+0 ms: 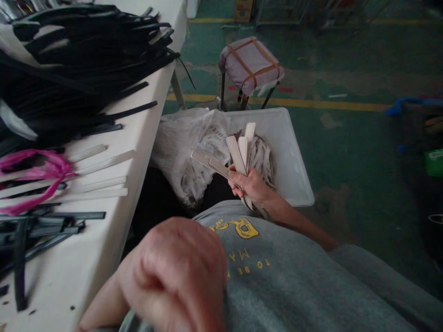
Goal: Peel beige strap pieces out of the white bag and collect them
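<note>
Pale strips (238, 154), fanned, gripped by right hand (252, 185); left hand (180, 272), a closed fist, lies at 7 o'clock, apart.

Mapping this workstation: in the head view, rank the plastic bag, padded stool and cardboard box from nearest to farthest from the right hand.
1. Plastic bag, just left of the right hand gripping pale strips.
2. Padded stool, beyond the white bin.
3. Cardboard box, farthest back on the floor.
</note>
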Action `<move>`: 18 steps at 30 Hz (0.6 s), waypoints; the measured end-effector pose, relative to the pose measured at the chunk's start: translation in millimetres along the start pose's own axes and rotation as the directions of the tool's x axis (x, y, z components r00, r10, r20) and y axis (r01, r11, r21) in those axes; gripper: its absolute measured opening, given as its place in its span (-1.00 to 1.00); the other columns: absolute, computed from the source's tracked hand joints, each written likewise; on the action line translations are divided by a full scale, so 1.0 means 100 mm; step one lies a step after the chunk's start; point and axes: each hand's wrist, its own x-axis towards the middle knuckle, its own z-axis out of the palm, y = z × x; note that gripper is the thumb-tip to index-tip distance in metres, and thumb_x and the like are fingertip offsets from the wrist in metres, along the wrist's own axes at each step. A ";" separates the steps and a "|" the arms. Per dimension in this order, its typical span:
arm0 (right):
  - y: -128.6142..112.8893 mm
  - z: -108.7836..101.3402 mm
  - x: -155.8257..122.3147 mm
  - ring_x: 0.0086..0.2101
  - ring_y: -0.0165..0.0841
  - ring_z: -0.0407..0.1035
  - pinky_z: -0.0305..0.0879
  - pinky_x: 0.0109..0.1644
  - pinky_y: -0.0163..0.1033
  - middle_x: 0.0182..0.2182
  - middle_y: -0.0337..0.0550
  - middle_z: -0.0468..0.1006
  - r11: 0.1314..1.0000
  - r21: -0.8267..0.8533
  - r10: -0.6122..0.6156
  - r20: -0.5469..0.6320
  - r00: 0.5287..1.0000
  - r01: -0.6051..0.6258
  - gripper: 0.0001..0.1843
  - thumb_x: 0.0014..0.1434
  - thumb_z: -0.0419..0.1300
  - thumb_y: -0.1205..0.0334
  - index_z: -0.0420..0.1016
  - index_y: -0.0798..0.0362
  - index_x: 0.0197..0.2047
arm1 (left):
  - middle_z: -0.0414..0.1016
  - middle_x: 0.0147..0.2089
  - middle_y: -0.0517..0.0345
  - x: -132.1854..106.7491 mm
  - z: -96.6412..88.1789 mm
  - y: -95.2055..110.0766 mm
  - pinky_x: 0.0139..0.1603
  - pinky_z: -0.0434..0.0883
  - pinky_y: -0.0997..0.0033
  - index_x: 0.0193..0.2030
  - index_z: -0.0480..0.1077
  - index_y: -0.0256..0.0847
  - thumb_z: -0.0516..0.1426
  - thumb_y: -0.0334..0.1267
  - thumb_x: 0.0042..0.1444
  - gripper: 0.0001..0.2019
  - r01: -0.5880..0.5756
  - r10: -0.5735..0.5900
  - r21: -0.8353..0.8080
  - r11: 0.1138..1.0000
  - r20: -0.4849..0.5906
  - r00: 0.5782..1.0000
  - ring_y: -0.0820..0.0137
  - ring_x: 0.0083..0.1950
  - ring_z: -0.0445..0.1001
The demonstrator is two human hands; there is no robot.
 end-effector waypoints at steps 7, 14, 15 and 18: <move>0.02 0.04 -0.04 -0.71 -0.52 0.20 0.11 -0.69 -0.41 -0.64 -0.38 0.38 0.991 -0.131 -0.020 0.058 0.998 0.028 -0.57 0.14 0.27 -0.16 0.41 0.07 -0.27 | 0.63 -0.25 0.08 0.41 -0.25 -0.84 -0.22 0.45 0.43 -0.10 0.58 -0.20 0.40 0.00 -0.08 -0.56 0.236 -0.423 -0.385 0.892 -0.531 0.734 0.40 -0.30 0.52; 0.12 0.11 -0.03 -0.67 -0.52 0.22 0.15 -0.65 -0.41 -0.60 -0.36 0.38 0.980 -0.199 -0.016 0.045 0.999 0.024 -0.59 0.08 0.34 -0.11 0.42 0.08 -0.30 | 0.65 -0.31 0.12 0.54 -0.17 -1.05 -0.13 0.46 0.38 -0.33 0.62 -0.21 0.42 -0.06 -0.12 -0.70 0.197 -0.410 -0.381 0.903 -0.631 0.659 0.39 -0.29 0.52; 0.14 0.10 -0.03 -0.66 -0.51 0.22 0.16 -0.64 -0.41 -0.59 -0.36 0.39 0.977 -0.210 -0.011 0.054 0.998 0.022 -0.60 0.05 0.36 -0.08 0.44 0.08 -0.29 | 0.65 -0.32 0.12 0.55 -0.18 -1.06 -0.13 0.47 0.37 -0.35 0.62 -0.22 0.43 -0.05 -0.15 -0.70 0.209 -0.417 -0.378 0.902 -0.636 0.650 0.38 -0.30 0.52; 0.22 0.07 -0.02 -0.62 -0.50 0.25 0.22 -0.59 -0.38 -0.54 -0.36 0.42 0.968 -0.250 0.011 0.076 0.997 0.008 -0.61 -0.03 0.43 0.03 0.49 0.06 -0.20 | 0.64 -0.36 0.11 0.59 -0.23 -1.13 -0.19 0.48 0.36 -0.38 0.60 -0.22 0.45 -0.03 -0.24 -0.66 0.270 -0.442 -0.353 0.896 -0.647 0.621 0.37 -0.34 0.52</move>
